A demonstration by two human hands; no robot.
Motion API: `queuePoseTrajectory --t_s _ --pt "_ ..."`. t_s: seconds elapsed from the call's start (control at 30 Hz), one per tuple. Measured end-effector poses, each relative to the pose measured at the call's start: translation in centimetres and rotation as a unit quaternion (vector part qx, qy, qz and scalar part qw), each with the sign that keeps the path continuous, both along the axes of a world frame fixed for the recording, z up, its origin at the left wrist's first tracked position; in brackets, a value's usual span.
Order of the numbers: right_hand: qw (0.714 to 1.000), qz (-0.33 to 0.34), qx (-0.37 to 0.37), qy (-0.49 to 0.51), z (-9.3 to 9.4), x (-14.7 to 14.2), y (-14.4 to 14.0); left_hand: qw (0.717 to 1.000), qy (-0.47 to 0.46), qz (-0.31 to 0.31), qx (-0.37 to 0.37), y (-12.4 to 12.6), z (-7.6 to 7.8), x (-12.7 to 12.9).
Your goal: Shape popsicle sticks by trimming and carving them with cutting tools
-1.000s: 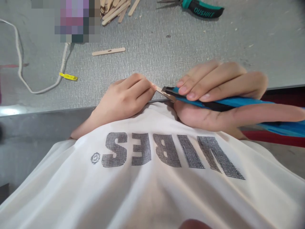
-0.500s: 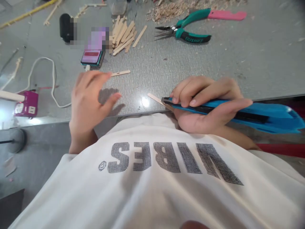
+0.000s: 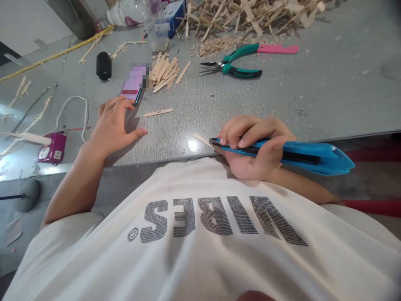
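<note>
Wooden stick [image 3: 202, 139], flat, pale, one rounded end showing: at the near edge of the worktop [image 3: 313, 96], slanting in under the front end of a utility knife [image 3: 316, 156]; its other end hidden at the right hand.

Utility knife, blue with black inlay: held lengthwise in the right grip [image 3: 253, 131], fingers curled over the front part, thumb bent along the body, butt pointing off to the right.

Left grip [image 3: 111, 125]: thumb and fingers spread wide, holding nothing; fingertips at the near end of a phone [image 3: 134, 81], contact unclear.

Second stick [image 3: 150, 114], dark mark at its middle: lying flat, near the left thumb.

Stick pile [image 3: 164, 73]: loosely stacked, just beside the phone; single stick [image 3: 183, 72] along its right side.

Pliers [image 3: 227, 69], green handles parted, one ending in pink: beyond the knife.

Shavings [image 3: 216, 46]: behind the pliers.

Wood heap [image 3: 244, 16], tangled: behind the shavings.

Black case [image 3: 103, 66], rounded: left of the phone.

Purple adapter [image 3: 53, 148]: left of the left forearm.
</note>
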State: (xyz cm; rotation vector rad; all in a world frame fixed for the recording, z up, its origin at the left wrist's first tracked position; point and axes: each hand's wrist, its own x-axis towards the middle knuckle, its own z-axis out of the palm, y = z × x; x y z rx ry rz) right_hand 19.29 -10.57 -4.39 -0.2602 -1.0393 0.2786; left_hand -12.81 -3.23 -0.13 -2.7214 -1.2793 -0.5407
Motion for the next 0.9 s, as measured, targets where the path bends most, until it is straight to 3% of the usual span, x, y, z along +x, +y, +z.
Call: queuePoseTrajectory --t_s 0.13,0.3,0.4,0.63,0.9 --pt "1.0 -0.017 -0.023 -0.002 -0.3 0.0 0.1 0.999 0.026 0.011 -0.031 -0.6 0.9 1.0" --pt "1.0 0.01 -0.011 -0.011 -0.5 0.1 0.1 0.997 0.001 0.069 0.027 -0.5 -0.3 0.4" --pt "1.0 0.016 -0.003 -0.01 -0.5 0.3 -0.2 0.995 0.008 0.096 0.01 -0.4 -0.6 0.3" --pt "0.999 0.029 -0.022 -0.027 -0.5 0.6 -0.9 0.976 0.07 0.184 -0.09 -2.2 1.8 2.7" --pt "0.998 0.002 -0.013 -0.062 0.1 0.6 -0.9 0.974 0.067 0.195 -0.093 -2.6 1.5 2.8"
